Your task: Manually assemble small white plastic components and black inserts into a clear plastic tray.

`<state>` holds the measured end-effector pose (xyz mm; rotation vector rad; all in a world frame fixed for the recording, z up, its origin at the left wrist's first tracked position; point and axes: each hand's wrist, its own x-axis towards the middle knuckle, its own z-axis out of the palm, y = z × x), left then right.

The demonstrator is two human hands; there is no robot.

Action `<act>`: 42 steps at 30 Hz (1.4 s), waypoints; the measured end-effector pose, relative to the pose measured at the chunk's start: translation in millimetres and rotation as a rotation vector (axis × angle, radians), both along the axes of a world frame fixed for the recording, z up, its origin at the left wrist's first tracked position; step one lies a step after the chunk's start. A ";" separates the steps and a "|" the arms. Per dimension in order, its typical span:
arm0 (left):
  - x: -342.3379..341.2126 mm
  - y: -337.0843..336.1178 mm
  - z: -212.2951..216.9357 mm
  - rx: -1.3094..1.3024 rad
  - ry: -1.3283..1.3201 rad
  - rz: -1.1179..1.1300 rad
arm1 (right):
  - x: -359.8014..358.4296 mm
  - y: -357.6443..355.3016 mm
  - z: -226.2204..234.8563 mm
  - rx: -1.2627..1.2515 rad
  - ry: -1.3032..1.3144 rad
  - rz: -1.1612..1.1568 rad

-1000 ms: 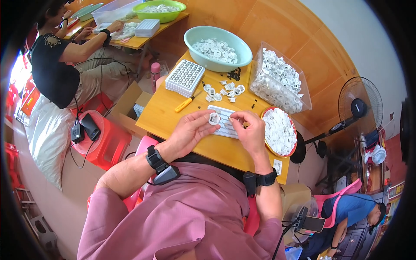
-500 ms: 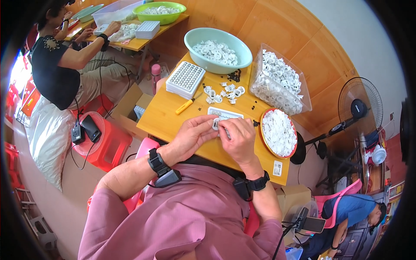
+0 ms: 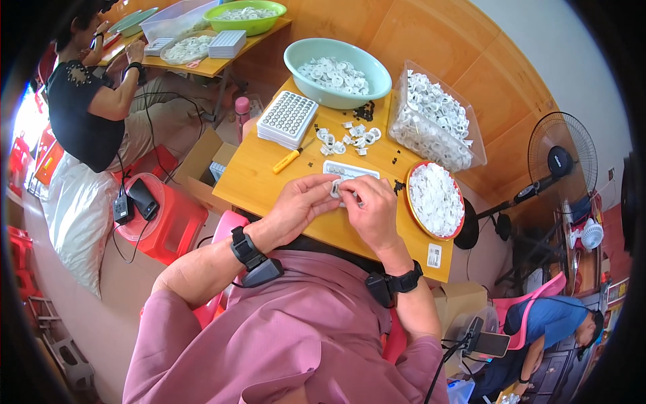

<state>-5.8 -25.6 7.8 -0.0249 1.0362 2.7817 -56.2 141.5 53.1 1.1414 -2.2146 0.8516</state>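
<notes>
Close to the table's near edge, my left hand (image 3: pixel 301 207) pinches a small white ring-shaped plastic part (image 3: pixel 335 188) between thumb and fingers. My right hand (image 3: pixel 371 210) is closed against that part from the other side, its thumb and fingertips pressed together on it. Whether a second, smaller piece sits in the right fingertips is hidden. Just beyond my hands lies a white compartment tray (image 3: pixel 351 170), partly covered by the right fingers. Past it, several loose white plastic parts (image 3: pixel 363 138) are scattered among tiny black pieces (image 3: pixel 364 113).
On the table (image 3: pixel 252 185) stand a stack of white trays (image 3: pixel 288 120), a yellow-handled tool (image 3: pixel 286 161), a pale green basin (image 3: pixel 336 101), a clear bin (image 3: pixel 437 121) and a red-rimmed plate (image 3: pixel 436 200) of white parts. A fan (image 3: pixel 558 161) stands at right; co-workers sit left and lower right.
My hands stay together at the white part, with only a slight shift of the right fingers. The co-worker at left has drawn a hand back from the trays.
</notes>
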 end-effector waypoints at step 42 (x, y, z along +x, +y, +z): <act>-0.5 -4.6 6.2 0.070 -0.052 0.004 | -14.6 15.0 -2.0 -0.074 -0.551 -0.200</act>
